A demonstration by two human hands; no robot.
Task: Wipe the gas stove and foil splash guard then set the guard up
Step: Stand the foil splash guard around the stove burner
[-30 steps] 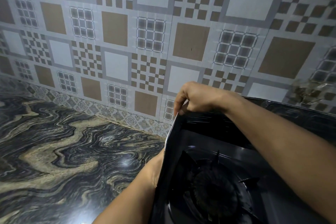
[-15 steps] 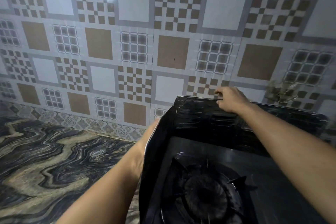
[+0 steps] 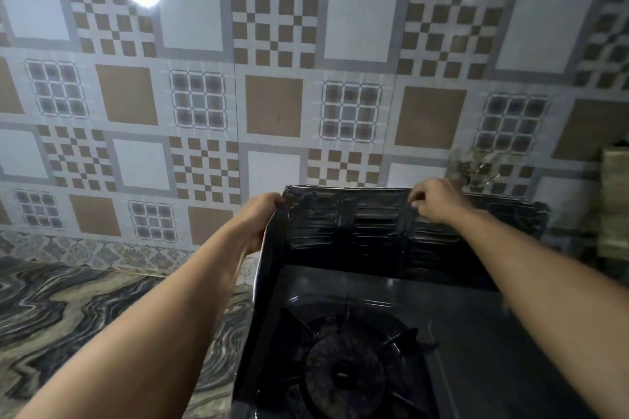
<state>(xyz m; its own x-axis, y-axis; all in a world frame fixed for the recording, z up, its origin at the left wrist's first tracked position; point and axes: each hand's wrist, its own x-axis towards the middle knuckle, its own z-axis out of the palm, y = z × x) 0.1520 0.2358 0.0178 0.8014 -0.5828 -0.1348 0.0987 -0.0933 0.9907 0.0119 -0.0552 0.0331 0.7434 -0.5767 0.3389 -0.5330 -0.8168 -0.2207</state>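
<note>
We see the splash guard (image 3: 367, 231) standing upright around the back and left side of the gas stove (image 3: 343, 374), against the tiled wall (image 3: 272, 105). Our left hand (image 3: 257, 221) is closed on its top left corner, while our right hand (image 3: 437, 199) pinches the back panel's top edge.

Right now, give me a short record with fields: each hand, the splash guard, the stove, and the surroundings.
left hand: grips the guard's back-left corner
right hand: pinches the top edge of the back panel
splash guard: dark, standing upright behind and to the left of the burner
stove: black top, burner with its pan support in place
surroundings: patterned tile wall behind, marbled counter on the left
</note>
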